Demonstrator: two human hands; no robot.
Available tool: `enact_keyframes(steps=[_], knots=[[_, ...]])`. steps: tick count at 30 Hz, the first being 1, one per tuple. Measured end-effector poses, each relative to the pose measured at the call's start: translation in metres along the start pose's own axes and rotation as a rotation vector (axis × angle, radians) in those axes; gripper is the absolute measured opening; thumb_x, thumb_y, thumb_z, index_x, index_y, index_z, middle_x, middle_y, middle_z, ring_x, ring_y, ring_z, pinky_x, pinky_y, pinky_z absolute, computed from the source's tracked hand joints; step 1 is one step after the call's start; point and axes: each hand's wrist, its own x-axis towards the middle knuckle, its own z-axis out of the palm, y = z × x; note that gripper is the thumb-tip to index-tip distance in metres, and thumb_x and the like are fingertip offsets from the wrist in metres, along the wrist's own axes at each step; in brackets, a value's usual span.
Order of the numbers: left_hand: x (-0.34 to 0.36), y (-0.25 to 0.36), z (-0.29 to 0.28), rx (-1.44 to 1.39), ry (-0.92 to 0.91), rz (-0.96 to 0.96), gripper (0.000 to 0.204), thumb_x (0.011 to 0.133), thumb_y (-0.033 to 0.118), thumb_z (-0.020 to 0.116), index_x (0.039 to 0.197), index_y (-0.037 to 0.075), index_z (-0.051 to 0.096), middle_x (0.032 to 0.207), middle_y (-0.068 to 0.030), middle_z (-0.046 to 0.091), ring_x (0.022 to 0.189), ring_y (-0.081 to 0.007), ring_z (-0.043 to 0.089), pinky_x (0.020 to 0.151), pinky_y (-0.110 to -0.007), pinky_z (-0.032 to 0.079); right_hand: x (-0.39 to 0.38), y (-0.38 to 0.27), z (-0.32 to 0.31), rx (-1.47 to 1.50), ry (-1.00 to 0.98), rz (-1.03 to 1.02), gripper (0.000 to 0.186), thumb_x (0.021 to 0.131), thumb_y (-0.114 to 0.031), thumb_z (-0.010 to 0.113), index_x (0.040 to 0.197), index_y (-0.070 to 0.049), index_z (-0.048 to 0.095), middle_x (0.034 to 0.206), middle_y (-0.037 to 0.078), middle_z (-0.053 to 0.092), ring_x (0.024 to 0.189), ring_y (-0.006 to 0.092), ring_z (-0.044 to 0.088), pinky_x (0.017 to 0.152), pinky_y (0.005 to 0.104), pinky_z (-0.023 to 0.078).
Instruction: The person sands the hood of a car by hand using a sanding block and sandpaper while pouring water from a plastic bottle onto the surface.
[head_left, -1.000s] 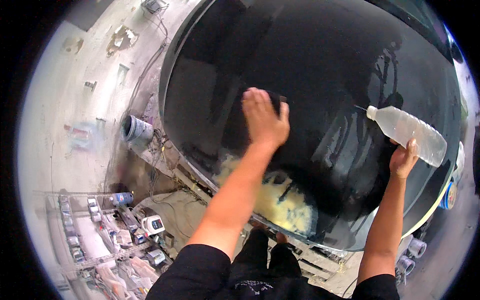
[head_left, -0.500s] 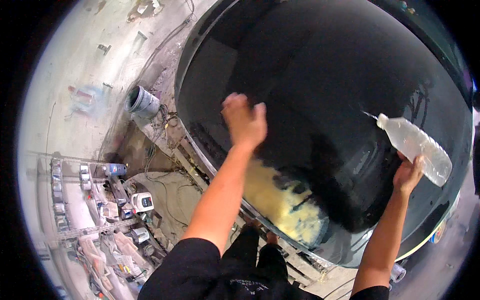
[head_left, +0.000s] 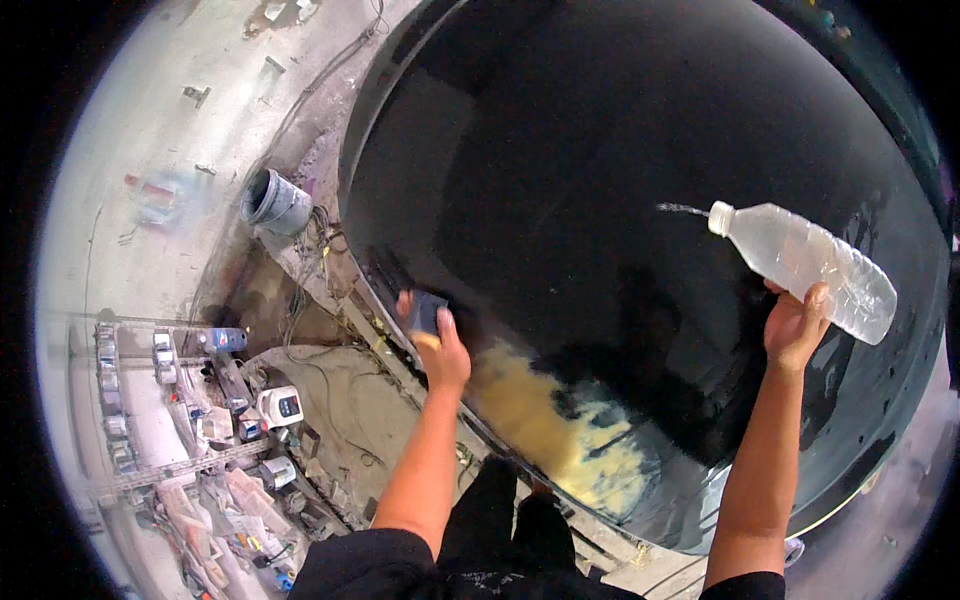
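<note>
A large, black, curved panel [head_left: 560, 180] fills the middle and right, glossy with water in places. In my right hand [head_left: 797, 328] a clear plastic bottle [head_left: 805, 265] lies tilted nearly on its side above it, fingers wrapped round its underside. A thin stream of water squirts leftward from the bottle's white cap. My left hand [head_left: 442, 350] is closed on a dark square of sandpaper [head_left: 427, 312] close to the panel's left edge; its fingertips are partly hidden. A yellowish patch [head_left: 545, 415] with dark streaks covers the panel's near edge, right of my left hand.
A grey bucket [head_left: 277, 203] stands beyond the panel's left edge, with cables around it. A cluttered wire shelf [head_left: 190, 460] with cans, tools and a white jug [head_left: 280, 407] is at lower left. Wooden slats [head_left: 375, 335] lie beneath the panel's near left edge.
My left hand has moved down and left toward the panel's edge, and the sandpaper in it now shows. The bottle has shifted left and up, lying flatter, with water still squirting out.
</note>
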Motion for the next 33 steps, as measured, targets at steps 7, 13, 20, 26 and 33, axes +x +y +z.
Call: enact_keyframes(steps=[7, 13, 20, 26, 33], knots=[[0.073, 0.082, -0.018, -0.608, -0.156, 0.055, 0.048, 0.099, 0.026, 0.044, 0.132, -0.006, 0.053, 0.135, -0.0166, 0.056, 0.127, -0.0261, 0.051, 0.109, -0.033, 0.035, -0.002, 0.0, -0.002, 0.031, -0.022, 0.024, 0.055, 0.093, -0.038, 0.062, 0.133, -0.004, 0.046, 0.122, 0.014, 0.059, 0.101, 0.0266, 0.063, 0.076, 0.0391, 0.054], [0.056, 0.074, -0.012, -0.255, -0.231, 0.395, 0.04, 0.098, 0.019, 0.044, 0.13, -0.003, 0.055, 0.13, -0.013, 0.059, 0.124, -0.0238, 0.054, 0.11, -0.036, 0.035, -0.003, 0.001, 0.007, 0.014, 0.023, 0.048, 0.058, 0.091, -0.039, 0.065, 0.133, -0.003, 0.045, 0.121, 0.014, 0.058, 0.103, 0.0271, 0.062, 0.075, 0.0389, 0.053], [0.074, 0.112, -0.07, -1.114, -0.326, -0.341, 0.054, 0.099, 0.048, 0.048, 0.14, 0.013, 0.045, 0.121, -0.0099, 0.063, 0.104, -0.0238, 0.065, 0.068, -0.039, 0.061, -0.001, 0.001, 0.001, -0.04, 0.025, 0.039, 0.059, 0.088, -0.041, 0.067, 0.13, -0.003, 0.048, 0.119, 0.014, 0.06, 0.1, 0.0268, 0.063, 0.073, 0.0381, 0.055], [0.071, 0.103, -0.073, -1.176, -0.27, -0.329, 0.045, 0.096, 0.027, 0.06, 0.136, 0.011, 0.048, 0.117, -0.0108, 0.064, 0.092, -0.0242, 0.069, 0.057, -0.032, 0.063, -0.002, -0.001, 0.01, 0.011, 0.019, 0.029, 0.058, 0.088, -0.04, 0.068, 0.13, -0.003, 0.049, 0.118, 0.013, 0.061, 0.101, 0.0264, 0.063, 0.072, 0.0378, 0.055], [0.057, 0.098, -0.068, -0.832, -0.241, -0.053, 0.025, 0.095, 0.005, 0.057, 0.12, 0.004, 0.06, 0.123, -0.0107, 0.061, 0.108, -0.0246, 0.063, 0.083, -0.037, 0.059, 0.001, 0.001, 0.003, -0.028, 0.012, 0.032, 0.058, 0.089, -0.041, 0.067, 0.128, -0.002, 0.05, 0.115, 0.013, 0.061, 0.098, 0.0252, 0.063, 0.073, 0.037, 0.054]])
